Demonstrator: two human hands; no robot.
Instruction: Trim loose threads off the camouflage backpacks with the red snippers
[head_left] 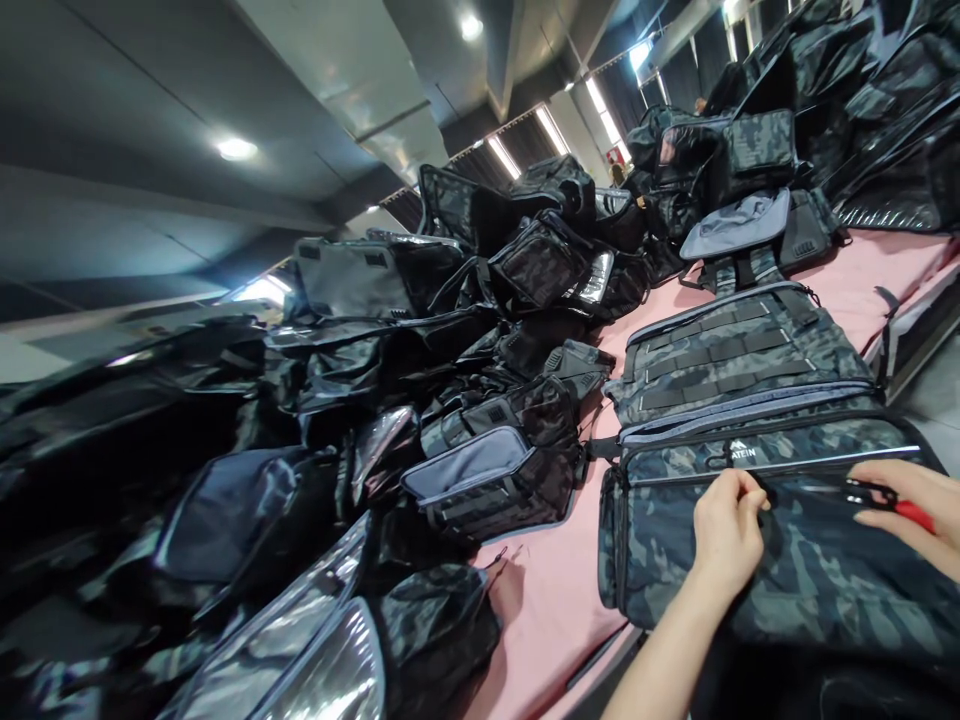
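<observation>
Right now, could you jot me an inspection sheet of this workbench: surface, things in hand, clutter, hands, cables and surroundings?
Surface: pink table covering, mostly buried under bags.
Job's things: camouflage bag lying flat near the table's edge; red-handled tool, small and partly hidden.
Clutter: big heap of dark bags to the left, more stacked at the back; an open bag with grey lining beside the camouflage one.
Hands: left hand pinches the bag's fabric by its zip line; right hand holds the red-handled tool against the bag.
Cables: nothing seen.
Surroundings: indoor hall, ceiling lights and beams overhead.
</observation>
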